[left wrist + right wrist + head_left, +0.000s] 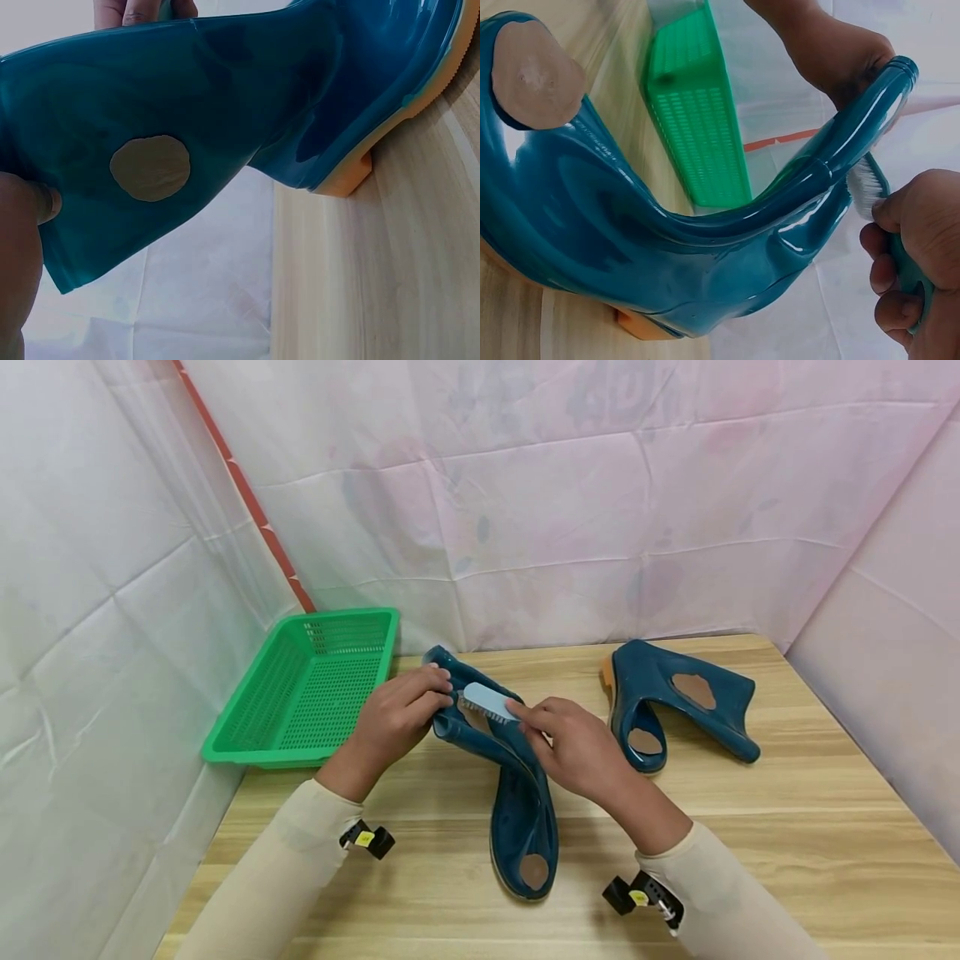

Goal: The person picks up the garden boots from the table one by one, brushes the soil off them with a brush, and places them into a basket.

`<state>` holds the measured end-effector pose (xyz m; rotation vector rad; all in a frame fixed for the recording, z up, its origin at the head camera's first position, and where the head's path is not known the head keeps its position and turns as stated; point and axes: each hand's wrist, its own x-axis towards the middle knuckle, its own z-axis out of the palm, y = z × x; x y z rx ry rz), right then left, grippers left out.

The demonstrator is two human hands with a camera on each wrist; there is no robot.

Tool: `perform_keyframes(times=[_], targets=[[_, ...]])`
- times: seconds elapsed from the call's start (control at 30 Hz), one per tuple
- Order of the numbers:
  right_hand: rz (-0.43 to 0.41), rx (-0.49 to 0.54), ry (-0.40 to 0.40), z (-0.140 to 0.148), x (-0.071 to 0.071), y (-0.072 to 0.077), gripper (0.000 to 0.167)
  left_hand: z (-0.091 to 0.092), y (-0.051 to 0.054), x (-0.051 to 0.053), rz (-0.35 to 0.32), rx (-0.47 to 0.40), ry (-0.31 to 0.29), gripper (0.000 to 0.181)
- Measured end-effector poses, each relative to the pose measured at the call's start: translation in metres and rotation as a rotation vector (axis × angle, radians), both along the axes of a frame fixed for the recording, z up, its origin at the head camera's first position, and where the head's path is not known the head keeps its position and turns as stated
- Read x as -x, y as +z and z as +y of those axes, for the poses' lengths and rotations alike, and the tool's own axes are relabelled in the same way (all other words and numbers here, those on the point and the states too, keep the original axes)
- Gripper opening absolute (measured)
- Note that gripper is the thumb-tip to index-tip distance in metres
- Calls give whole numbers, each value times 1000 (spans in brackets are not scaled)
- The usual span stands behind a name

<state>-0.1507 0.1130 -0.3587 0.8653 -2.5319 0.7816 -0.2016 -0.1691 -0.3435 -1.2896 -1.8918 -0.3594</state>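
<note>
A dark blue rubber boot (pixel 513 810) stands on the table, its toe toward me and its shaft leaning away. My left hand (pixel 401 714) grips the top rim of the shaft; the thumb (pixel 49 204) shows in the left wrist view. In my right hand (pixel 577 747) is a light blue scrubbing brush (pixel 487 700), bristles down at a brown patch (pixel 474 717) on the folded shaft. The right wrist view shows the bristles (pixel 864 187) beside the shaft's edge. More brown patches mark the toe (pixel 534 871) and the shaft's side (pixel 151 169).
A second blue boot (pixel 651 672) lies on its side at the right, with brown patches on shaft and toe. At the back left sits a green plastic basket (pixel 300 756). White sheeting (pixel 555 527) hangs behind the wooden table (pixel 810 827).
</note>
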Motion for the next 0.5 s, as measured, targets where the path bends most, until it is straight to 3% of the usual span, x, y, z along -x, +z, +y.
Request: perform_keyframes(times=[0.2, 0.5], targets=[[38, 58, -15, -2, 1, 3, 42, 0, 0, 0, 9, -7, 2, 15], [7, 10, 10, -9, 0, 3, 42, 1, -2, 0, 9, -13, 21, 15]])
